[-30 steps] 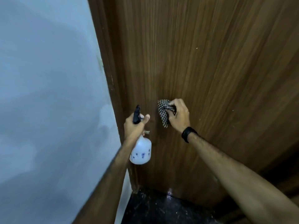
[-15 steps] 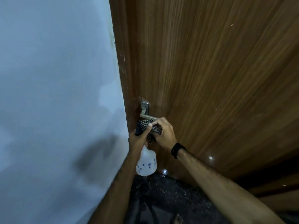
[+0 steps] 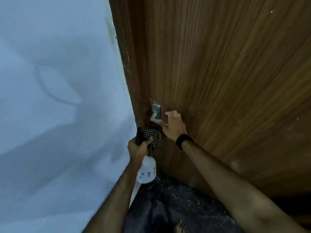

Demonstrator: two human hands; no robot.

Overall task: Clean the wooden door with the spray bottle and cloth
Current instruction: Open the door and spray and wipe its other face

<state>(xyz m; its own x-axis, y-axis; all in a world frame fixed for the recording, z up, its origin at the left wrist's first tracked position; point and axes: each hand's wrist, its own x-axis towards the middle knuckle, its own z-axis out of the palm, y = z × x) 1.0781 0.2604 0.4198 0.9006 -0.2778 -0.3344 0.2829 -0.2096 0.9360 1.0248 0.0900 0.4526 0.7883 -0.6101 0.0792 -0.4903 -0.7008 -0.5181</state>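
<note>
While the door point(image 3: 227, 81) fills most of the view, standing against a pale wall point(image 3: 58, 98) on the left, its wood shows scattered pale specks, so much of the panel looks uncleaned. Its size is the first risk: with both tools bunched in one fist, wiping cannot go on until the cloth is passed back. If the door swings when the handle point(image 3: 155, 113) is worked, the panel could shift away from the person or knock the bottle.

Lower down, the left hand point(image 3: 138, 148) is curled round the neck of the spray bottle point(image 3: 146, 170), whose white body hangs below it, and also pins the checked cloth point(image 3: 154, 140) under the thumb. That doubled grip looks loose; the cloth could slip to the dusty floor point(image 3: 176, 199) and pick up grit that scratches the wood.

The right hand point(image 3: 173, 126) holds nothing, fingers spread and resting at the handle; a damp palm might slide off it.
</note>
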